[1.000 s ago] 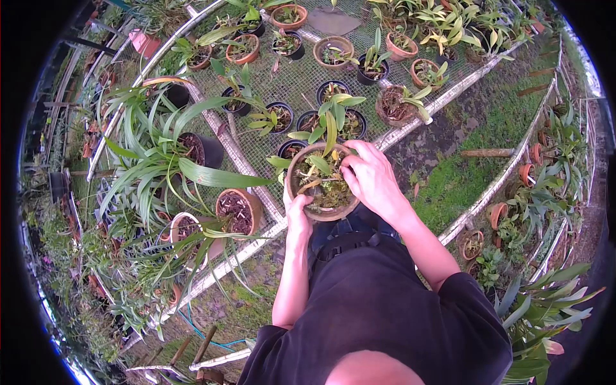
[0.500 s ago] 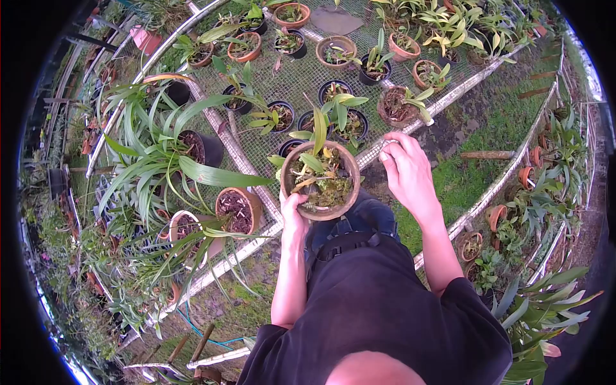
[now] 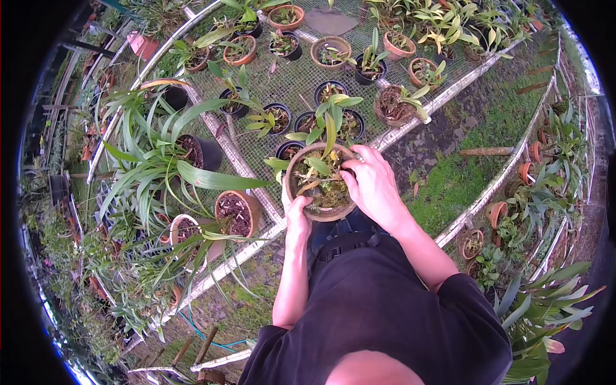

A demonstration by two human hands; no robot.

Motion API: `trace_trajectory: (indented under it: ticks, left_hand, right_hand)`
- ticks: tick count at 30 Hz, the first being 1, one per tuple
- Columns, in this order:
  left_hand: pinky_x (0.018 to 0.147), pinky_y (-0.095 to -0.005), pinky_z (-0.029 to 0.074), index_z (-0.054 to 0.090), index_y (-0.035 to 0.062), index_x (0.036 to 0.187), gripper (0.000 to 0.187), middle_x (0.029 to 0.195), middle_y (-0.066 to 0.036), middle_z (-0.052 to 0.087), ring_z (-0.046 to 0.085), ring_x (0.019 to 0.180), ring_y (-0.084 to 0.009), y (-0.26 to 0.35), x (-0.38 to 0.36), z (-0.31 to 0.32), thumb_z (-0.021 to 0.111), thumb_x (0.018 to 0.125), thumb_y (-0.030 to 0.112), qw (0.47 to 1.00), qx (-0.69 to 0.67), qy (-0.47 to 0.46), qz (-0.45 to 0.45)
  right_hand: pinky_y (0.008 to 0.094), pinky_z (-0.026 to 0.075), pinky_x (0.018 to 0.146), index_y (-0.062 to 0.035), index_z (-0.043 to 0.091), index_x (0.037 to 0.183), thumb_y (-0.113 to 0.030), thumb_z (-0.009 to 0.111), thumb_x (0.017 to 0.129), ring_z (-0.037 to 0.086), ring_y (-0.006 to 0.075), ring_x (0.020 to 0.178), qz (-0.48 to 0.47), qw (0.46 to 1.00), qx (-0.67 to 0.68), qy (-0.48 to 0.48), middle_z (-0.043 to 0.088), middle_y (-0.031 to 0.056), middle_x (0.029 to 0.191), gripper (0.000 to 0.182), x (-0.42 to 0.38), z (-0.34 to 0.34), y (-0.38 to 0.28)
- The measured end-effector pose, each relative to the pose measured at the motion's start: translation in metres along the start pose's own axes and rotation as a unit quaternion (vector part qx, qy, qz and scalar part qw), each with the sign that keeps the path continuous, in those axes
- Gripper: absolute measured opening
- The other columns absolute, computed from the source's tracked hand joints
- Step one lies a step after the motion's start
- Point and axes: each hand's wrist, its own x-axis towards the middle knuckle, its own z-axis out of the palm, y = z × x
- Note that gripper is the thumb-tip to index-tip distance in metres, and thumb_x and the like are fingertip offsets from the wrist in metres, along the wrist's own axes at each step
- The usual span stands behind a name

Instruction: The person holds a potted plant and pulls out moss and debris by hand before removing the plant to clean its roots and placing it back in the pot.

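My left hand (image 3: 297,217) is wrapped around the left side of a round clay pot (image 3: 331,214), holding it up in front of my waist. Inside sit green moss, brown stems and a small leafy plant (image 3: 318,166), possibly an orchid. At the pot's right rim is my right hand (image 3: 374,186), its thumb and fingers bent together over the moss. What those fingertips grip, if anything, is hidden. Just beyond the held pot stand several black pots, one holding a plant with broad leaves (image 3: 276,118).
A wire-mesh bench (image 3: 282,67) with pale rails carries several potted plants. To the left are long strap-leaved plants (image 3: 218,176) and a clay pot of bark (image 3: 239,213). A mossy path (image 3: 443,186) runs along the right, beside another plant bench.
My right hand has moved left and down from beside the pot to its right rim, fingers now inside. The left hand keeps holding the pot, which has shifted little.
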Motion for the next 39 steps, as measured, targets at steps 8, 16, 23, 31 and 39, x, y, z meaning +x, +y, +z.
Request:
trace_trajectory:
  ticks: [8,16,23,31,39]
  left_hand:
    - [0.116,-0.0359,0.043,0.029,-0.0016,0.163,0.093,0.15,-0.017,0.052,0.054,0.135,-0.0268,-0.013,0.003,-0.011,0.054,0.074,0.001,1.0,0.016,0.015,0.01]
    - [0.117,-0.037,0.043,0.027,-0.0018,0.164,0.093,0.153,-0.017,0.049,0.053,0.136,-0.0266,-0.013,0.002,-0.012,0.054,0.075,0.001,1.0,0.017,0.02,0.01]
    - [0.116,-0.0375,0.044,0.031,-0.0018,0.162,0.091,0.149,-0.018,0.052,0.054,0.134,-0.027,-0.006,0.002,-0.011,0.053,0.074,0.002,1.0,0.021,0.005,0.022]
    - [0.116,-0.0368,0.043,0.034,-0.0007,0.161,0.089,0.148,-0.016,0.053,0.055,0.133,-0.0269,-0.004,0.002,-0.008,0.053,0.073,0.001,1.0,0.001,0.013,0.027]
    - [0.107,-0.0421,0.054,0.047,-0.0034,0.149,0.071,0.133,-0.017,0.065,0.065,0.121,-0.0289,-0.021,0.006,-0.021,0.053,0.078,0.004,0.998,-0.011,0.047,0.036]
  right_hand:
    - [0.0496,0.051,0.107,0.0039,0.077,0.106,-0.007,0.074,0.089,0.066,0.0414,0.12,0.052,0.997,0.037,-0.033,0.07,0.0243,0.127,0.02,0.002,0.005,-0.003]
    - [0.0508,0.05,0.108,0.004,0.075,0.108,-0.006,0.075,0.087,0.066,0.0434,0.121,0.046,0.994,0.089,-0.05,0.068,0.0252,0.13,0.023,0.004,0.008,0.003]
    - [0.0497,0.051,0.107,0.0034,0.074,0.106,-0.005,0.076,0.086,0.067,0.0431,0.12,0.03,0.992,0.12,-0.039,0.068,0.0244,0.13,0.021,0.007,0.005,0.002]
    - [0.0478,0.054,0.101,0.0012,0.074,0.104,-0.006,0.076,0.087,0.069,0.0427,0.115,0.018,0.995,0.1,-0.021,0.068,0.0244,0.128,0.018,0.007,0.007,0.002]
    - [0.0491,0.054,0.099,-0.0001,0.072,0.099,-0.01,0.074,0.091,0.069,0.0425,0.113,0.004,0.989,0.149,-0.009,0.067,0.023,0.13,0.012,0.007,-0.013,0.005]
